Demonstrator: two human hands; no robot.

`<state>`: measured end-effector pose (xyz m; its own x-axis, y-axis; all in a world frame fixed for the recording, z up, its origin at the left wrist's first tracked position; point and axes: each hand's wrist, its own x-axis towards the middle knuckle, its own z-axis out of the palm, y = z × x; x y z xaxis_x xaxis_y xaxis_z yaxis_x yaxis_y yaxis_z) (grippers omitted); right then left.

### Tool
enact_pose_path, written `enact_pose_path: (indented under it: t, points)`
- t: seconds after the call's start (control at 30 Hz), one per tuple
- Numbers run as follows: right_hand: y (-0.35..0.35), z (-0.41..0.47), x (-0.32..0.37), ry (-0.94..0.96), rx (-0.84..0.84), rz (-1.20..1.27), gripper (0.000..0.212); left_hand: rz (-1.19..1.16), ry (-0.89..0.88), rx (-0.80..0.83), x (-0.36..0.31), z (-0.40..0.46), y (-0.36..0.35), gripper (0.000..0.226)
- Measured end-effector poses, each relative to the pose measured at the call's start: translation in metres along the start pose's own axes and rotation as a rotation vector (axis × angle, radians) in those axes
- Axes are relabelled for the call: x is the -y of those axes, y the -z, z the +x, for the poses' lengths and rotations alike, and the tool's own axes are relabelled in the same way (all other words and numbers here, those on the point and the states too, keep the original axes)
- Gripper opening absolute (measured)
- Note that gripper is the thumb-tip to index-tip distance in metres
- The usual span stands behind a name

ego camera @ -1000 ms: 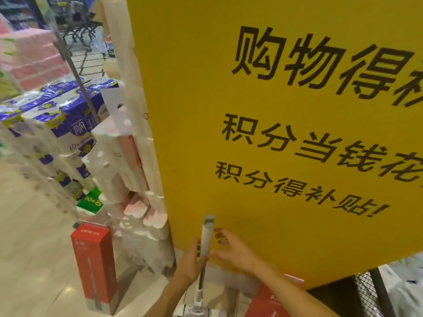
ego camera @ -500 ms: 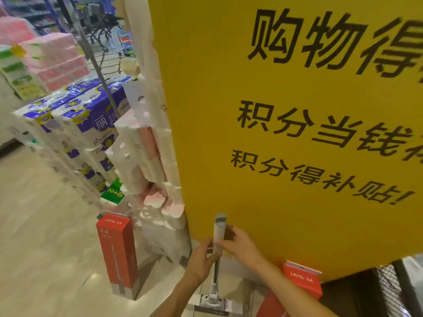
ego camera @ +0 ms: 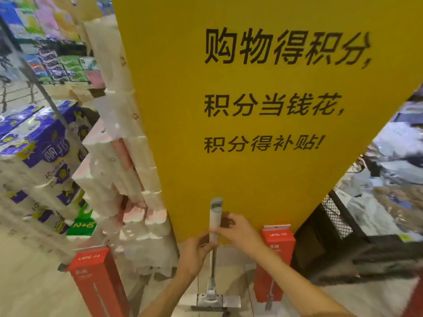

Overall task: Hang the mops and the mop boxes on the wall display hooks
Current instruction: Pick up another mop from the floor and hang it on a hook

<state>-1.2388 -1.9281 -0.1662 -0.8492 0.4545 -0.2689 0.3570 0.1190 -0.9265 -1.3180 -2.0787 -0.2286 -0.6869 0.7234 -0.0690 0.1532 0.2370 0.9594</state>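
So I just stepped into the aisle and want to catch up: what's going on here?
A person stands a mop upright before a yellow sign, its head on the floor. The left hand grips the handle and the right hand pinches it. Two red mop boxes stand either side, unhung.

Head view (the only one) looks forward and down, close to the yellow sign.

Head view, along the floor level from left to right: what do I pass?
Left red mop box → left hand → mop handle → right hand → right red mop box → black wire rack.
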Motion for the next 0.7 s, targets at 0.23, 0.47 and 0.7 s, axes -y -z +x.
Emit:
enact_pose_path:
  t: [0.23, 0.47, 0.7]
  points:
    - [0.008, -0.103, 0.009, 0.032, -0.173, 0.057, 0.029, 0.137, -0.159, 0.206, -0.031, -0.048, -0.005, 0.024]
    - [0.033, -0.205, 0.0, 0.086, -0.381, 0.092, 0.035, 0.094, -0.291, 0.363, -0.067, -0.093, -0.053, 0.038]
    - [0.091, -0.295, -0.028, 0.054, -0.592, 0.08, 0.032, 0.039, -0.346, 0.528, -0.105, -0.133, -0.142, 0.033]
